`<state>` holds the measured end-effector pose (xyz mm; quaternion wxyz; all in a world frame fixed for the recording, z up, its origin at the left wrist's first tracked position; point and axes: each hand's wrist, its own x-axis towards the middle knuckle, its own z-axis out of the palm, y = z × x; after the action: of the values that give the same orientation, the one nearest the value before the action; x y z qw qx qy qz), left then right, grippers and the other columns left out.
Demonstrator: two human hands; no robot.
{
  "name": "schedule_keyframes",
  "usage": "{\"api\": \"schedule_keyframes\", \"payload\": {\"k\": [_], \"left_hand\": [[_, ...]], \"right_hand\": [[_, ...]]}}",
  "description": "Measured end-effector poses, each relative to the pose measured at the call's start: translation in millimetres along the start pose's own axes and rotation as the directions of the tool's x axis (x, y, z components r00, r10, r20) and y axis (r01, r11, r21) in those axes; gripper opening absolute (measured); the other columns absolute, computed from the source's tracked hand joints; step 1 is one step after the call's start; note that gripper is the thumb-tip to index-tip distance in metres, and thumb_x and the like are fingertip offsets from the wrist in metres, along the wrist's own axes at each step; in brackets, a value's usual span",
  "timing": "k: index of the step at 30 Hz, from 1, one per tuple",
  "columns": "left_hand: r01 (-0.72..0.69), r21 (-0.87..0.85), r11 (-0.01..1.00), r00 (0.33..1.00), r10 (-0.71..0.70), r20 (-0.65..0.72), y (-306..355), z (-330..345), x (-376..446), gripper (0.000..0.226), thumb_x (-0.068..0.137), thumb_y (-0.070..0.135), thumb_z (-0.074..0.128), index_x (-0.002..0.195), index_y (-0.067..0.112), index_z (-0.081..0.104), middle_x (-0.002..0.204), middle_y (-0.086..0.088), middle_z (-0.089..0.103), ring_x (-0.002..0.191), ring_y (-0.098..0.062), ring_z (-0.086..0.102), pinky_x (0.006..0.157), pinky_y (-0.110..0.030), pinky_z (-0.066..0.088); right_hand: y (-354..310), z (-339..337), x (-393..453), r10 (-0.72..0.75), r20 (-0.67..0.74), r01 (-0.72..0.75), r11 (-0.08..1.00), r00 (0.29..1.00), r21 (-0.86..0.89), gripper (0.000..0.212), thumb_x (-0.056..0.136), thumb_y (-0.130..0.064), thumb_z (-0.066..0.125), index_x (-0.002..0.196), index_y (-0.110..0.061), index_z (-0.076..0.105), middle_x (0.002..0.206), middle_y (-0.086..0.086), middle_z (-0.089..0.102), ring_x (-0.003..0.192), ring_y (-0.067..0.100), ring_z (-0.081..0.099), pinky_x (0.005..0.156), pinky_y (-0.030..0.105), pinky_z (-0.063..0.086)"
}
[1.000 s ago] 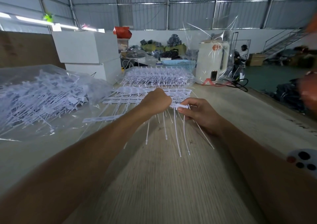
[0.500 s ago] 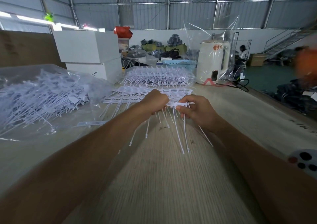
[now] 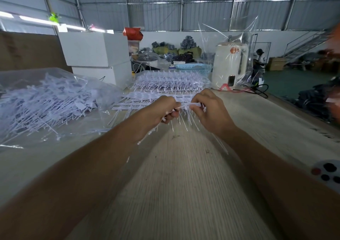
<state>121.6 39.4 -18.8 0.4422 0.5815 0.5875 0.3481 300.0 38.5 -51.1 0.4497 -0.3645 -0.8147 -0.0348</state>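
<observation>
Gripping one strip of ties above the middle of the table, my left hand and right hand both curl round it; loose ties fill the bag at left — yet the far stack (sizeable) waits; much seems left.

Forearms forward, left hand curled, right hand pinching — knuckles close
</observation>
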Motion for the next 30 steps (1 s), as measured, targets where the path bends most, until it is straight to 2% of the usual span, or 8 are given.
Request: {"api": "schedule_keyframes", "payload": {"k": [6,9,12,16,18,22,27,30], "left_hand": [[-0.294,0.279,0.914,0.934,0.336,-0.119,5.3,0.6,-4.3,0.032,0.102,0.02,0.052,0.077,0.004,0.062,0.067,-0.009,0.058,0.054,-0.016,0.045,0.054,-0.026,0.033],[-0.412,0.503,0.76,0.86,0.507,-0.061,8.3,9.3,-8.3,0.037,0.104,0.024,0.049,0.069,0.011,0.053,0.065,-0.006,0.051,0.058,-0.019,0.045,0.059,-0.029,0.031],[-0.486,0.613,0.623,0.811,0.583,0.05,13.9,21.1,-12.2,0.037,0.104,0.027,0.05,0.068,0.018,0.048,0.063,-0.001,0.05,0.06,-0.02,0.048,0.062,-0.032,0.039],[-0.564,0.649,0.511,0.732,0.673,0.106,17.7,31.1,-19.1,0.037,0.105,0.029,0.05,0.069,0.023,0.045,0.063,0.0,0.052,0.06,-0.019,0.051,0.059,-0.03,0.039],[-0.574,0.633,0.519,0.743,0.656,0.136,15.0,28.4,-17.1,0.029,0.106,0.022,0.046,0.079,0.015,0.051,0.072,-0.006,0.057,0.066,-0.025,0.054,0.061,-0.032,0.038],[-0.544,0.558,0.627,0.81,0.566,0.153,8.7,18.6,-12.9,0.02,0.106,0.008,0.04,0.095,0.009,0.057,0.087,-0.014,0.063,0.067,-0.023,0.053,0.062,-0.031,0.04],[-0.523,0.542,0.658,0.823,0.556,0.119,2.3,12.5,-9.8,0.024,0.105,0.006,0.041,0.103,0.003,0.065,0.092,-0.012,0.065,0.06,-0.013,0.051,0.058,-0.027,0.039],[-0.547,0.537,0.642,0.794,0.602,0.089,2.3,10.5,-10.6,0.024,0.103,0.009,0.05,0.114,0.005,0.071,0.097,0.0,0.066,0.074,-0.012,0.058,0.066,-0.023,0.039]], "right_hand": [[-0.8,2.9,0.3,0.172,-0.049,-0.167,0.982,0.984,0.09,0.005,0.092,-0.009,0.068,0.089,-0.007,0.065,0.088,0.006,0.057,0.077,0.015,0.047,0.065,0.008,0.032],[1.1,6.6,3.4,0.34,-0.071,-0.326,0.933,0.938,0.152,0.008,0.091,-0.008,0.065,0.085,-0.012,0.062,0.082,0.004,0.059,0.073,0.018,0.05,0.062,0.018,0.037],[13.2,2.9,1.9,0.571,-0.143,-0.51,0.801,0.809,0.313,0.007,0.093,-0.004,0.058,0.087,-0.008,0.059,0.071,0.004,0.056,0.061,0.022,0.055,0.058,0.033,0.049],[29.7,-9.7,-17.9,0.659,0.074,-0.53,0.529,0.749,0.662,0.007,0.1,-0.009,0.058,0.093,-0.009,0.058,0.067,0.002,0.053,0.047,0.015,0.056,0.049,0.029,0.053],[32.6,-9.7,-23.6,0.645,0.139,-0.53,0.465,0.752,0.709,0.007,0.101,-0.011,0.058,0.097,-0.006,0.059,0.07,0.007,0.051,0.045,0.015,0.054,0.049,0.027,0.047],[30.7,-7.2,-17.5,0.651,0.133,-0.539,0.476,0.747,0.695,0.01,0.103,-0.009,0.053,0.11,-0.007,0.061,0.072,0.01,0.048,0.048,0.013,0.042,0.044,0.019,0.032],[25.8,-5.9,-11.5,0.612,0.166,-0.536,0.49,0.773,0.688,0.023,0.108,-0.016,0.044,0.125,-0.022,0.057,0.066,0.006,0.047,0.048,0.01,0.034,0.046,0.02,0.025],[22.3,-7.1,-8.5,0.566,0.186,-0.525,0.523,0.803,0.672,0.032,0.11,-0.019,0.036,0.12,-0.025,0.065,0.06,0.004,0.046,0.046,0.011,0.032,0.044,0.018,0.025]]}}
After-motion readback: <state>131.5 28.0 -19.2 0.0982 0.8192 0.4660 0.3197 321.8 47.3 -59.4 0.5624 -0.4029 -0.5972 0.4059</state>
